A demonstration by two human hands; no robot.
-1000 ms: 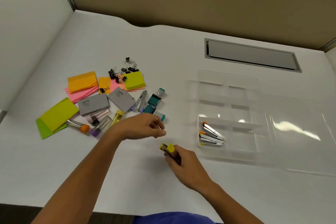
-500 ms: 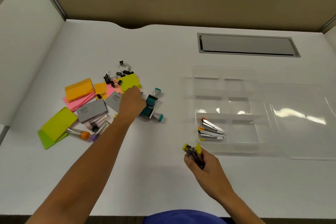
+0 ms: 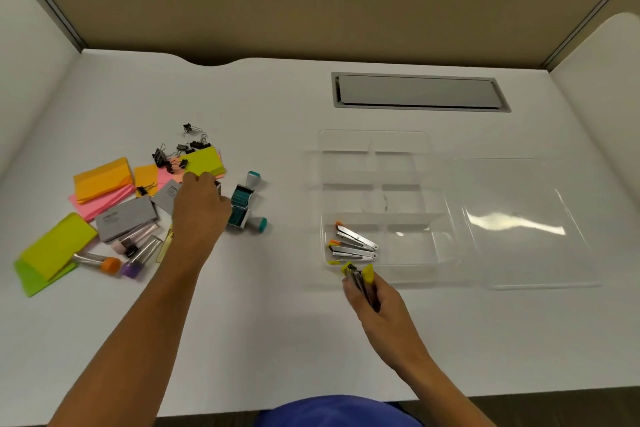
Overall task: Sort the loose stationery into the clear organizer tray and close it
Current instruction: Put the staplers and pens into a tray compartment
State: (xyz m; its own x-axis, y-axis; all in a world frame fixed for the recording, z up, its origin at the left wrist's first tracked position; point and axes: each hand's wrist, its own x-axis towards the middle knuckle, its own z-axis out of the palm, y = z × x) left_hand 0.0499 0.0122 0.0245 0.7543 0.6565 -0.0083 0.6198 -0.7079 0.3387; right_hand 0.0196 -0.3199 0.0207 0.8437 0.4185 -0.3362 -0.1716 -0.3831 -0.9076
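Note:
The clear organizer tray lies open at centre right, its lid flat beside it on the right. Two orange-tipped mini staplers rest in the front-left compartment. My right hand is shut on a yellow-tipped mini stapler, just in front of the tray's near-left corner. My left hand lies palm down on the stationery pile, fingers curled over something hidden. Teal staple holders sit right beside it. Sticky note pads, black binder clips, grey boxes and capped tubes lie to the left.
A grey cable hatch is set into the white desk behind the tray. Tan partition walls enclose the back and both sides. The desk's front edge runs just below my forearms.
My left hand went from the desk's middle up onto the pile and settled there. My right hand carried the yellow-tipped stapler rightward to the tray's front edge.

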